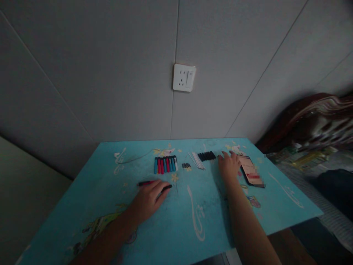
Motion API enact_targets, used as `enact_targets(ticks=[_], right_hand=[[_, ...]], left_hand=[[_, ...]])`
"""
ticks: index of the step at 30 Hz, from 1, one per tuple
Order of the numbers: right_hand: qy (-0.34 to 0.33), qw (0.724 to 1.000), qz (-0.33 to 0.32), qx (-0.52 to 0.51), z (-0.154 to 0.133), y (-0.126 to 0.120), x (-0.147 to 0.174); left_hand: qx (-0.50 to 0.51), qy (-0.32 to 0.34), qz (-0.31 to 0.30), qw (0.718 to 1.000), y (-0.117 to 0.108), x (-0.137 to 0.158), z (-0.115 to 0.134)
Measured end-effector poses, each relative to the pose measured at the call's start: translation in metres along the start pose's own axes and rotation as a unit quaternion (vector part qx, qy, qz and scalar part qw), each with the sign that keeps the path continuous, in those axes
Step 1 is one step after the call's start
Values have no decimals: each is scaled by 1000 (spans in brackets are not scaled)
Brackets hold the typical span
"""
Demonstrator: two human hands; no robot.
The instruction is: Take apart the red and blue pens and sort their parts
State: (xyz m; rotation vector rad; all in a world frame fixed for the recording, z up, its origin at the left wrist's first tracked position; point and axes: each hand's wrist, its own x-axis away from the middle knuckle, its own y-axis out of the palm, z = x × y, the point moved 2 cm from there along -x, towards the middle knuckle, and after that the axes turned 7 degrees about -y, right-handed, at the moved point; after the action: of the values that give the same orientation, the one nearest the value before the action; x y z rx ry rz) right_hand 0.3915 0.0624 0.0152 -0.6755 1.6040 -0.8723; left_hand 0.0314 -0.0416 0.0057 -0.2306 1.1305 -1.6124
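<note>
My left hand point(150, 197) is closed around a slim black piece point(167, 187), seemingly part of a pen, whose end shows beyond the fingertips. Just behind those knuckles lies a red and black pen point(145, 183), partly covered by the hand. My right hand point(228, 166) rests on the table with its fingers spread, between a row of black pen caps point(206, 156) and a phone point(250, 170). White thin refills point(196, 161) lie left of the caps. Further left are small dark pieces point(186, 165) and a row of blue, red and white pen barrels point(166, 165) with black ends.
A turquoise patterned table point(176, 228) stands against a grey panelled wall point(124, 73) with a white socket and switch plate point(184, 77). At the right are a dark carved wooden headboard point(311, 114) and a bed with dark cloth point(328, 191).
</note>
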Motion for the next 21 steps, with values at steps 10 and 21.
enact_targets(ticks=[10,21], right_hand=[[3,999,-28,17,-4,15,0],[28,997,-3,-72,-7,1,-6]], left_hand=[[7,-20,-17,1000,-2,0,1],[28,-27,-13,999,-5,-4,5]])
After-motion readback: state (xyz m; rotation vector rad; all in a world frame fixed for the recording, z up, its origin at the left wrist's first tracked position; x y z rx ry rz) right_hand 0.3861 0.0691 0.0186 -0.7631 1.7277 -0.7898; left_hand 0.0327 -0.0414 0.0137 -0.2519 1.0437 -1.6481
